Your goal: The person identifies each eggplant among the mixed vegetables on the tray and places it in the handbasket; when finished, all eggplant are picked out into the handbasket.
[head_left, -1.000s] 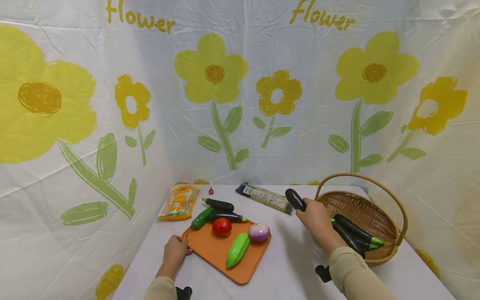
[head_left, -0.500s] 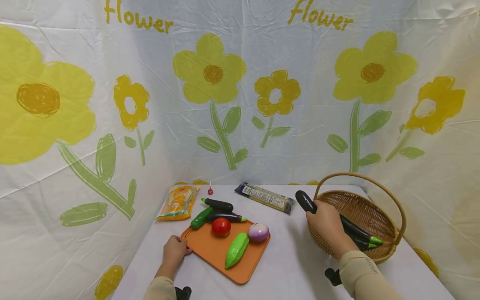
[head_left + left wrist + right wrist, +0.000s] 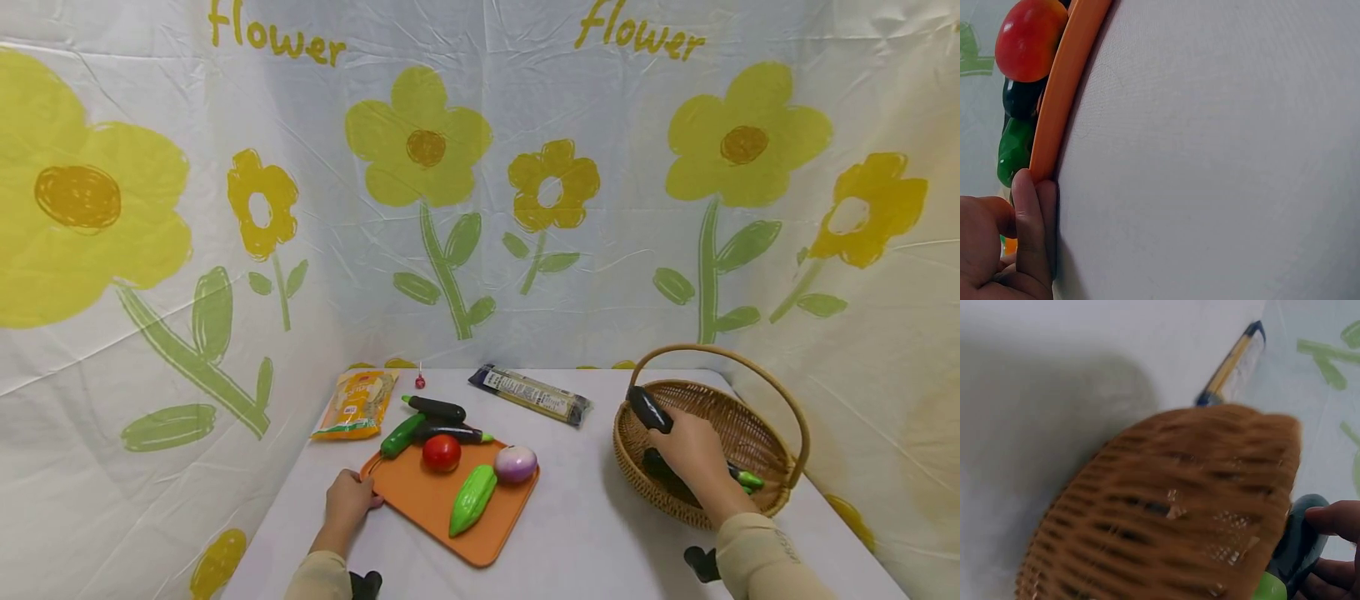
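My right hand grips a dark eggplant over the wicker basket. In the right wrist view, thumb and fingers close round the eggplant beside the basket's rim. More eggplant with green tips lies in the basket, partly hidden by the hand and forearm. At left, my left hand pinches the corner of an orange tray. On the tray are a red tomato, a light green ridged gourd and a purple-and-white onion.
At the tray's far edge lie a dark green cucumber-like vegetable and two eggplants. Behind are an orange food bag, a red lollipop and a long narrow pack. The basket's tall handle arches above it.
My right hand has carried the eggplant rightward, from beside the basket to over its inside. My left hand and the tray have stayed in place.
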{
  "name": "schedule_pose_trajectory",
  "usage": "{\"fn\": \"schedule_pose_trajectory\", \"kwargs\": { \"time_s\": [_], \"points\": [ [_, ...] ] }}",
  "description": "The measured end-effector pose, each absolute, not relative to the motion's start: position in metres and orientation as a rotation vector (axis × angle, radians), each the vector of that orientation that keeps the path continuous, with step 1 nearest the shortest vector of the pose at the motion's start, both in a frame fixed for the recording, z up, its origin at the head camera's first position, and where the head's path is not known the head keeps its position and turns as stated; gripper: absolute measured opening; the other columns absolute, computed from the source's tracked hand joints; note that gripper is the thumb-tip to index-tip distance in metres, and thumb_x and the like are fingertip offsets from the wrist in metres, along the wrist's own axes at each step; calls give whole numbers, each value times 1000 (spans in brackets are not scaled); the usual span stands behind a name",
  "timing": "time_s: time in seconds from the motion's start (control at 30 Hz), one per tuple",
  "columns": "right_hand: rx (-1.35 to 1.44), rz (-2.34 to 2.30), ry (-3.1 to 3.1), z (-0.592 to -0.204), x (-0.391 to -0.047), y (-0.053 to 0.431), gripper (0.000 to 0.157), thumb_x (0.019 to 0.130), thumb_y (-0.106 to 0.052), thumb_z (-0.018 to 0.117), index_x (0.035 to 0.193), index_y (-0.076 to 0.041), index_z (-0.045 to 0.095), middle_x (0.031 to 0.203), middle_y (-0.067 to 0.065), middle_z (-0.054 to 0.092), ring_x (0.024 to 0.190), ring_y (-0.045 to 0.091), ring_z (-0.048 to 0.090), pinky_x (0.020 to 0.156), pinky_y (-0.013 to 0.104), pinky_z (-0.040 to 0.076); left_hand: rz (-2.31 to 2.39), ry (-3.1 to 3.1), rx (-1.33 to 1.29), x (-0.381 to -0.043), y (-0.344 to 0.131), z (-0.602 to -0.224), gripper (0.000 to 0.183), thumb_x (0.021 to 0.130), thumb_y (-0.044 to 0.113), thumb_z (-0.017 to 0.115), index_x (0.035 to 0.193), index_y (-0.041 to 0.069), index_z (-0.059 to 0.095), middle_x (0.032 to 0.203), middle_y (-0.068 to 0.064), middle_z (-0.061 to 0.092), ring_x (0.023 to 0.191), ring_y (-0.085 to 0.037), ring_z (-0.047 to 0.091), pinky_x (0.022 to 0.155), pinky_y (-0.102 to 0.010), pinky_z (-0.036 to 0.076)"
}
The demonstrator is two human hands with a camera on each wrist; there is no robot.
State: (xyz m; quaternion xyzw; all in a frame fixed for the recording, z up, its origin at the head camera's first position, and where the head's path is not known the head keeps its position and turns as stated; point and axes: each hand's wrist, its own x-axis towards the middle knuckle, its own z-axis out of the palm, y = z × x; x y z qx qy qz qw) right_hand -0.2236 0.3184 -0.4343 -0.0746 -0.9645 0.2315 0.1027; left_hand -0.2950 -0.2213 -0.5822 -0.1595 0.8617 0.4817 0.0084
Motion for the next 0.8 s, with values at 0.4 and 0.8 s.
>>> {"fn": "schedule_pose_trajectory", "kwargs": {
  "time_s": [0.4, 0.8],
  "points": [
    [-319, 646, -2855, -446, -218, 356, 56, 91, -19, 66, 132, 17, 53, 113, 38, 62, 84, 42, 64, 67, 53, 53, 1480, 2708, -481, -296, -222, -584, 26, 102, 9, 52, 112, -14, 46, 88, -22, 61, 61, -12, 68, 58, -26, 55],
    [-358, 629, -2902, -462, -210, 384, 44, 87, -17, 67, 113, 18, 61, 89, 29, 64, 73, 33, 60, 62, 47, 51, 1499, 2698, -488, -296, -221, -583, 24, 102, 9, 52, 111, -13, 46, 88, -22, 61, 61, -12, 68, 58, -26, 55]
  ]
}}
